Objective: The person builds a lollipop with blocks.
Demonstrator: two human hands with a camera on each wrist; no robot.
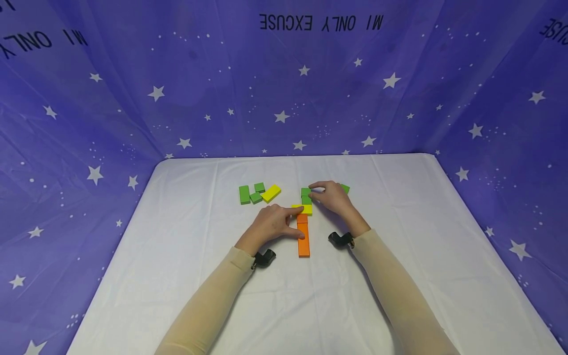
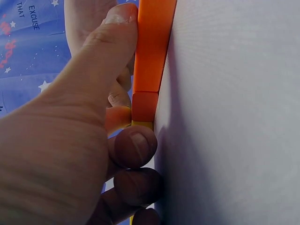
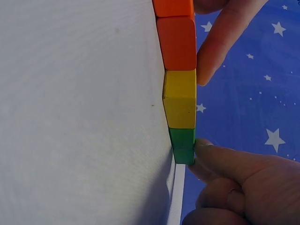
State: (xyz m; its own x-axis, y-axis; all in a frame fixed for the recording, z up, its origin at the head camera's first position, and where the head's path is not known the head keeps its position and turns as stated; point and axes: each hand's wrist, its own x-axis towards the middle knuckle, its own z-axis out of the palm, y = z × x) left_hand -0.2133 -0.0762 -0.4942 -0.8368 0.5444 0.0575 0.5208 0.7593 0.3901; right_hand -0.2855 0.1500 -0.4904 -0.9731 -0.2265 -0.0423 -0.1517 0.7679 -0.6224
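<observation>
A row of flat blocks runs away from me on the white table. Nearest is a long orange block (image 1: pixel 303 248), followed by a short orange block (image 1: pixel 302 219), a yellow block (image 1: pixel 308 210) set crosswise and two green blocks, the nearer one (image 1: pixel 306 200) and the farther one (image 1: pixel 305 191). My left hand (image 1: pixel 271 223) rests its index fingertip on the yellow block and its thumb on the long orange one. At the far end, my right hand (image 1: pixel 334 198) pinches the farther green block between thumb and index finger.
To the left lie a tall green block (image 1: pixel 244 195), two small green blocks, one behind (image 1: pixel 259 187) and one in front (image 1: pixel 256 197), and a slanted yellow block (image 1: pixel 271 193). Another green block (image 1: pixel 345 188) is partly hidden behind my right hand. A purple starred curtain (image 1: pixel 284 88) surrounds the table (image 1: pixel 284 305).
</observation>
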